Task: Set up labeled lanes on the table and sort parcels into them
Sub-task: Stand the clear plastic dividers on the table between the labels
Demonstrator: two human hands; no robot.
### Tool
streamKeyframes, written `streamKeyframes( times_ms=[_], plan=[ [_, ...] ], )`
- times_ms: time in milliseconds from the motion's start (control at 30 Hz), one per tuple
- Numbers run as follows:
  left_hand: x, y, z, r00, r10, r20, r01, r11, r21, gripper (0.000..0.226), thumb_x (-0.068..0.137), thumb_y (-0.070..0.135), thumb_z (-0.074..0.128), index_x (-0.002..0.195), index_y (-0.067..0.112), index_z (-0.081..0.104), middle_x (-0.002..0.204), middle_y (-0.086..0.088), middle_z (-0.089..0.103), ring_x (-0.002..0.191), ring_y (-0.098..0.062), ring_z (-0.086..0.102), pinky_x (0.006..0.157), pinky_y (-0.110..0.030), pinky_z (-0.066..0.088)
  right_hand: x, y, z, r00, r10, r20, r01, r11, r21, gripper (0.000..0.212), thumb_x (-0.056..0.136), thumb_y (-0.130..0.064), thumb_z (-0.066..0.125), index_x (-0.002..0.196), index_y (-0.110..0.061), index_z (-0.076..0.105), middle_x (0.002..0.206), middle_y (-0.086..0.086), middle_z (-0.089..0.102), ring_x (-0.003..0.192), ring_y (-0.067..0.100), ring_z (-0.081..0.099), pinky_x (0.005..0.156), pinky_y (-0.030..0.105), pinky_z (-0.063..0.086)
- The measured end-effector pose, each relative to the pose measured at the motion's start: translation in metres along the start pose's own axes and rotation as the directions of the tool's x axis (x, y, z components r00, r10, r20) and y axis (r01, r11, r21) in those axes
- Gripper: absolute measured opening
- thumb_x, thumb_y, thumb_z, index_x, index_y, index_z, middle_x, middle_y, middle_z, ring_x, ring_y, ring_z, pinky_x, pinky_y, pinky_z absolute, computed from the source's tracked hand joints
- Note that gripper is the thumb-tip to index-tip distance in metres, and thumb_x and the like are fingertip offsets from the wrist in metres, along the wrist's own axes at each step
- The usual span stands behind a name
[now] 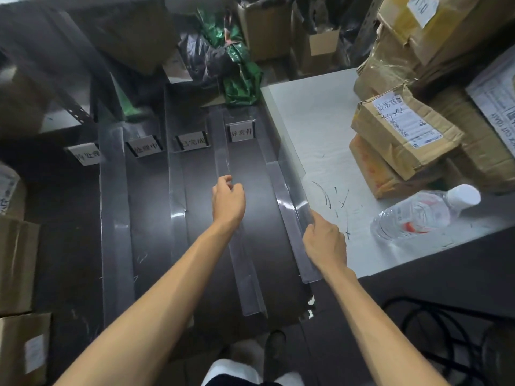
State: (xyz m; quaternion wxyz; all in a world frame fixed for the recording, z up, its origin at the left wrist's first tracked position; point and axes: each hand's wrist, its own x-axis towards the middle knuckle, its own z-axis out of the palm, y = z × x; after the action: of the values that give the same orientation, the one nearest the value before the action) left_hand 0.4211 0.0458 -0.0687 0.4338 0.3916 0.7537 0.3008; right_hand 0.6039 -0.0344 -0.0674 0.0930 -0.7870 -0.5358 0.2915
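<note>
Several clear plastic divider strips run lengthwise on the dark table (pixel 150 218), forming lanes. White label cards stand at the far ends: one at far left (pixel 85 154), a second (pixel 145 146), a third (pixel 192 140) and a fourth (pixel 241 131). My left hand (pixel 228 201) hovers with loosely curled fingers over the third divider (pixel 238 246). My right hand (pixel 324 242) grips the rightmost clear divider (pixel 289 185) at the edge of the white table (pixel 315 121). Taped cardboard parcels (pixel 404 135) are stacked on the white table.
A clear water bottle (pixel 423 211) lies on the white table near the parcels. More boxes (pixel 16 263) sit at the left edge. Green and black bags (pixel 234 65) and cartons are piled behind. Black cables (pixel 446 330) lie at lower right.
</note>
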Motion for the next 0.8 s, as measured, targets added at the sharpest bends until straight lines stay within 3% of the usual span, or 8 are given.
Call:
streamKeyframes(
  times_ms=[233, 533, 800],
  plan=[
    [0.004, -0.005, 0.004, 1.000, -0.023, -0.019, 0.023, 1.000, -0.013, 0.049, 0.098, 0.016, 0.044, 0.147, 0.015, 0.039, 0.142, -0.006, 0.044, 0.123, -0.023, 0.050, 0.104, -0.036, 0.040, 0.002, 0.010, 0.009, 0.998, 0.062, 0.029, -0.062, 0.998, -0.029, 0.045, 0.107, -0.015, 0.039, 0.152, -0.011, 0.044, 0.144, 0.014, 0.058, 0.128, 0.037, 0.055, 0.103, 0.041, 0.044],
    [0.000, -0.009, 0.002, 0.999, -0.031, -0.036, 0.030, 0.999, -0.022, 0.052, 0.098, 0.016, 0.044, 0.149, 0.015, 0.037, 0.145, -0.007, 0.043, 0.125, -0.024, 0.050, 0.108, -0.040, 0.041, 0.004, 0.006, -0.002, 0.999, 0.039, 0.013, -0.038, 0.999, -0.028, 0.049, 0.102, -0.021, 0.046, 0.151, -0.013, 0.044, 0.143, 0.010, 0.058, 0.126, 0.034, 0.056, 0.100, 0.042, 0.045],
    [-0.005, -0.015, -0.014, 0.997, -0.069, 0.021, 0.070, 0.997, -0.036, 0.053, 0.102, 0.020, 0.035, 0.154, 0.020, 0.035, 0.155, -0.004, 0.037, 0.139, -0.023, 0.042, 0.117, -0.041, 0.033, 0.008, -0.021, -0.004, 0.974, -0.040, -0.221, 0.051, 0.998, 0.045, 0.060, 0.098, -0.019, 0.053, 0.154, -0.008, 0.035, 0.149, 0.013, 0.045, 0.133, 0.032, 0.039, 0.101, 0.041, 0.039]
  ],
)
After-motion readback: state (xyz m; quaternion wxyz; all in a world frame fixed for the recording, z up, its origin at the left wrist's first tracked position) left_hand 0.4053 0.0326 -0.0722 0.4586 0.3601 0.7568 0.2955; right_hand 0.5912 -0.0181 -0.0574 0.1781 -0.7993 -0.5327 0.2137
